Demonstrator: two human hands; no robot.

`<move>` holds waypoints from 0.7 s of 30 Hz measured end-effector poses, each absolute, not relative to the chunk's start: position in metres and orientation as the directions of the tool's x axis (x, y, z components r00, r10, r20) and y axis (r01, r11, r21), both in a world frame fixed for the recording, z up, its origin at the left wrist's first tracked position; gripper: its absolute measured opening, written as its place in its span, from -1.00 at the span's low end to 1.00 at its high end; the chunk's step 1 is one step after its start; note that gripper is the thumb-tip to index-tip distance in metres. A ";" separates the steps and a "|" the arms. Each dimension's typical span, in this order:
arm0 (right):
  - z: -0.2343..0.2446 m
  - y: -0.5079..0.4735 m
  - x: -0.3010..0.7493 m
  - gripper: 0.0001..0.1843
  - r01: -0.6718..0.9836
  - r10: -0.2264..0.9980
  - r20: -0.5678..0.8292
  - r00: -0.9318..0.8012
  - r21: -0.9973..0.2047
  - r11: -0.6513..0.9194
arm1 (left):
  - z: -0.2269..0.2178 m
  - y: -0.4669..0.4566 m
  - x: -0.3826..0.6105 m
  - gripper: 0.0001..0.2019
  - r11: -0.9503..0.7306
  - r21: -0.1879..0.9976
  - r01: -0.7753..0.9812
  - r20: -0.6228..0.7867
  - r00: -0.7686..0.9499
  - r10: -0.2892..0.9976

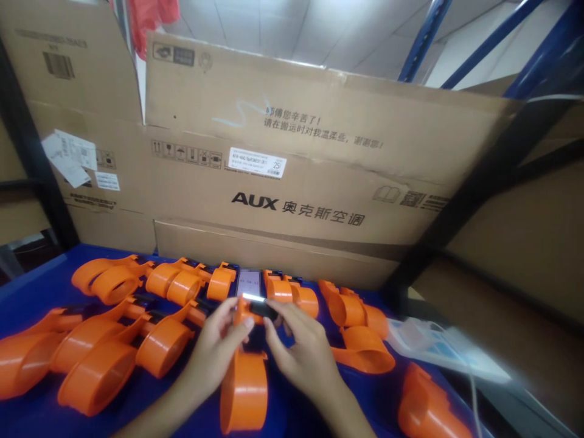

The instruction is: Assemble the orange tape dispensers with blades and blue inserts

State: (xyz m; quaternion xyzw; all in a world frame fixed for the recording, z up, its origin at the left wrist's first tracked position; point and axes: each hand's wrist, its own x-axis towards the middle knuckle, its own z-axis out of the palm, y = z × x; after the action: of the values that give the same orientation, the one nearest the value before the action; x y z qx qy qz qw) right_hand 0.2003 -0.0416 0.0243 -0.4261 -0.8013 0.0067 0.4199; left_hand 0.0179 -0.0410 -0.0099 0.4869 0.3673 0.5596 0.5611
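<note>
My left hand (225,334) pinches an orange plastic piece (241,311) between thumb and fingers, at the middle of the blue table surface. From the other side, my right hand (301,337) has its fingers closed on a short black part (263,311) at the end of that piece. Just below both hands is a wide orange ring (245,392); I cannot tell whether it is joined to the held piece. A phone (249,281) with a lit screen lies just beyond my fingertips.
Several orange rings with arms and black ends lie in rows at left (98,371) and right (349,309) on the blue surface (196,420). A large cardboard sheet (301,182) stands behind. Dark frame bars (456,207) and a white power strip (447,347) are at right.
</note>
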 end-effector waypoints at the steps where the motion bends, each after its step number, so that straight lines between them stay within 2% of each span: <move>1: 0.023 -0.042 0.199 -0.71 0.671 0.683 0.671 -0.289 -0.367 0.644 | -0.010 -0.043 0.019 -0.59 -0.114 0.957 -0.266 0.150 0.118 0.982; 12: 0.025 -0.043 0.201 -0.65 0.624 0.711 0.596 -0.374 -0.405 0.668 | -0.013 -0.042 0.022 -0.53 -0.106 0.960 -0.260 0.167 0.227 0.959; 16: 0.032 -0.047 0.202 -0.62 0.580 0.759 0.522 -0.389 -0.501 0.643 | -0.017 -0.041 0.020 -0.63 -0.075 0.968 -0.239 0.130 0.221 0.967; 19: 0.040 -0.044 0.214 -0.73 0.568 0.852 0.462 -0.245 -0.644 0.513 | -0.019 -0.041 0.019 -0.63 -0.006 0.979 -0.203 0.055 0.238 0.970; 21: 0.044 -0.039 0.227 -0.64 0.602 0.915 0.395 -0.085 -0.711 0.363 | -0.019 -0.042 0.019 -0.61 0.014 0.981 -0.195 0.036 0.247 0.968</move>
State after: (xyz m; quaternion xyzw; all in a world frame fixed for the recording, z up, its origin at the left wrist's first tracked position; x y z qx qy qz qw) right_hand 0.2267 -0.0386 0.0442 -0.5325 -0.7123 0.1874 0.4171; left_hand 0.0194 -0.0417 -0.0191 0.5103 0.3790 0.4825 0.6026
